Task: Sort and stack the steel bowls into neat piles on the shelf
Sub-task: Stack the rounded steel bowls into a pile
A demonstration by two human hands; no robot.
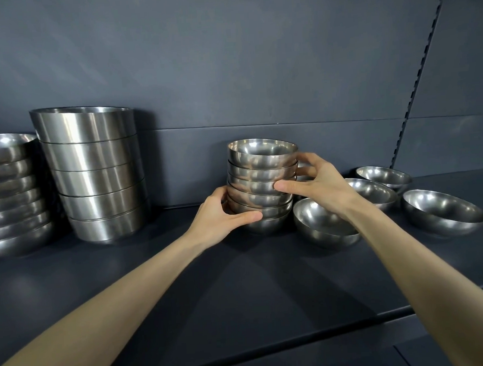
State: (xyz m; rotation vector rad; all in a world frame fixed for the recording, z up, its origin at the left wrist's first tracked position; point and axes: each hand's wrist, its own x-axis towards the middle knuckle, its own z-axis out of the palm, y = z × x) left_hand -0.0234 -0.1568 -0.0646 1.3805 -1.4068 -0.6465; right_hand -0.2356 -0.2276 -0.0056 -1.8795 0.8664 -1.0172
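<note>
Gripping the stack (263, 187) on the shelf (240, 282), the left hand (222, 215) clasps its base. The right hand (316, 178) pinches higher bowls.

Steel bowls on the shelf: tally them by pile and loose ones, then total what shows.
Small round bowls in the held stack: 7
Tall straight-sided bowls in the stack: 5
Wide bowls in the far-left stack, cut by the frame edge: 8
Loose small bowls, such as the nearest: 4
Total visible: 24
</note>
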